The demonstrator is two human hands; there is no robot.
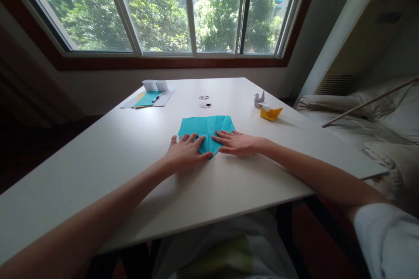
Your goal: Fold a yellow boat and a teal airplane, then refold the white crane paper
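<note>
Centrally, in the head view, a partly folded turquoise paper (207, 127) lies flat on the white table (98, 157). Left hand (185, 153) and right hand (237, 143) press open-palmed on its near point, fingers spread, gripping nothing. Good practice, judging by the pose: keep both edges aligned and run the fingertips outward along the crease. A yellow paper boat (271, 113) sits well apart.
</note>
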